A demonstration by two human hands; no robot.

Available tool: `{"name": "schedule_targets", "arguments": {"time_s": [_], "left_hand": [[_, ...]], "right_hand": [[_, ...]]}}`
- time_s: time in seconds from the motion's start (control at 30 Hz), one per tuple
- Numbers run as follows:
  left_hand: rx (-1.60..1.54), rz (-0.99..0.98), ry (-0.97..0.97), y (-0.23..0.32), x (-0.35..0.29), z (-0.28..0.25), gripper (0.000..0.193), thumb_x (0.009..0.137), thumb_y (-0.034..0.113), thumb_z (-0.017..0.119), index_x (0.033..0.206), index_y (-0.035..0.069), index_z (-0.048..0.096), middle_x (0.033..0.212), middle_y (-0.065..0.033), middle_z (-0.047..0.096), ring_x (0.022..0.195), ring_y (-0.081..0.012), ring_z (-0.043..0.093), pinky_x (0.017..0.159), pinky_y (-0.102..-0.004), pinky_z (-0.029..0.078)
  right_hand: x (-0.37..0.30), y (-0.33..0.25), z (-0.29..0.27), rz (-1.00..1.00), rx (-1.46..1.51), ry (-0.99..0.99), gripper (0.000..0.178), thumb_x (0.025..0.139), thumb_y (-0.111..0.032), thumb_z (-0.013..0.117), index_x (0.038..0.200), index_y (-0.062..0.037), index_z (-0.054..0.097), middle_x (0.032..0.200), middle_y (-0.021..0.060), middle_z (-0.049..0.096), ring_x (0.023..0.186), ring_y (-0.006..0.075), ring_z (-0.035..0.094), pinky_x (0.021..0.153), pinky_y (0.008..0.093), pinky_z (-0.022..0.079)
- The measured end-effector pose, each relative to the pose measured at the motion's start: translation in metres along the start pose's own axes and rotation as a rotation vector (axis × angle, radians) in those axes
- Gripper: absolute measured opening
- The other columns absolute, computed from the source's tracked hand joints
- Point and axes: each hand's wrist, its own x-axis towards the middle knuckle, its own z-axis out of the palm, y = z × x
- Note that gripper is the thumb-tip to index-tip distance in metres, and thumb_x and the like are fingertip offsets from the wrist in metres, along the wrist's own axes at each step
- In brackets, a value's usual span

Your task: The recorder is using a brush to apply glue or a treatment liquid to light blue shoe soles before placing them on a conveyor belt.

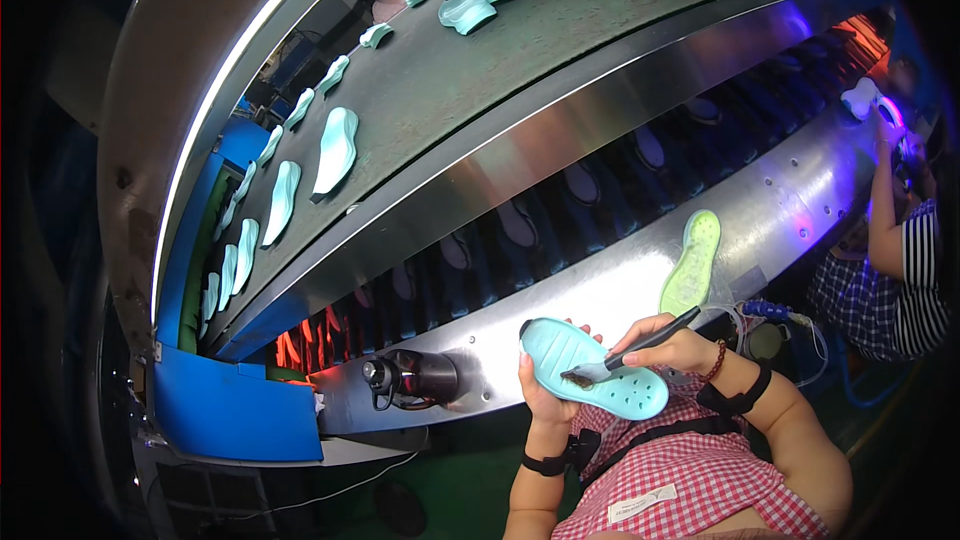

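Note:
My left hand [541, 398] grips a turquoise shoe sole [563, 342] from its near left edge, with fingertips showing behind the far edge. The sole is tilted, its ridged inner face and small holes turned up toward me. In my right hand [672, 348] is a brush [592, 372] with a dark handle and a pale metal-like collar. Its dark bristles touch the middle of the sole. Beyond the right hand, a yellow-green shoe sole [692, 265] lies on the metal ledge [530, 340].
A dark flask [420, 378] lies on the ledge at left. Behind it runs a slatted lower line carrying pale soles [517, 223], with an orange-red glow at both ends. Turquoise soles [338, 148] lie on the upper belt [430, 110]. A co-worker [885, 260] works at right, near a blue air fitting [765, 310].

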Motion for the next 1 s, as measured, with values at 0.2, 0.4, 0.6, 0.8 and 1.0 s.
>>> {"name": "schedule_targets", "arguments": {"time_s": [0.2,0.4,0.6,0.8,1.0], "left_hand": [[0.095,0.064,0.012,-0.004,-0.001,-0.001,0.086,0.076,0.07,0.033,0.125,0.0,0.035,0.116,-0.0226,0.049,0.104,-0.0378,0.05,0.088,-0.0474,0.042],[-0.075,0.127,0.011,-0.002,0.006,0.0,0.103,0.065,0.083,0.027,0.123,-0.001,0.038,0.109,-0.0224,0.053,0.097,-0.0352,0.054,0.084,-0.0468,0.045],[-0.013,0.248,0.092,0.007,0.009,0.0,0.104,0.065,0.084,0.016,0.12,0.0,0.043,0.107,-0.0221,0.055,0.092,-0.0358,0.057,0.077,-0.0465,0.048],[-0.064,0.352,-0.018,0.018,0.008,-0.005,0.102,0.064,0.085,0.018,0.124,0.006,0.042,0.116,-0.0226,0.05,0.098,-0.0394,0.053,0.079,-0.0542,0.044],[-0.125,0.43,-0.254,0.03,0.011,0.002,0.095,0.067,0.082,0.026,0.129,0.012,0.038,0.126,-0.0224,0.041,0.105,-0.0395,0.048,0.084,-0.0575,0.038]], "right_hand": [[-0.002,0.005,0.001,-0.001,-0.001,0.025,0.021,0.078,-0.01,0.064,0.096,0.0008,0.061,0.092,0.0082,0.063,0.082,0.0106,0.058,0.073,0.0227,0.047],[-0.004,-0.003,0.013,-0.093,-0.131,0.047,0.017,0.078,-0.006,0.062,0.093,0.0009,0.063,0.094,0.0091,0.062,0.085,0.0128,0.057,0.077,0.0254,0.046],[-0.004,-0.021,0.006,-0.145,-0.162,-0.099,0.018,0.075,-0.008,0.066,0.091,-0.0027,0.066,0.09,0.0081,0.061,0.085,0.0135,0.057,0.077,0.0247,0.044],[-0.003,-0.027,0.001,-0.284,-0.404,-0.255,0.019,0.074,-0.01,0.066,0.093,-0.0051,0.066,0.089,0.008,0.061,0.081,0.0143,0.056,0.075,0.0245,0.044],[-0.004,-0.028,-0.005,-0.209,-0.317,-0.119,0.019,0.075,-0.01,0.066,0.093,-0.005,0.066,0.091,0.0086,0.06,0.083,0.0146,0.056,0.076,0.0246,0.044]]}}
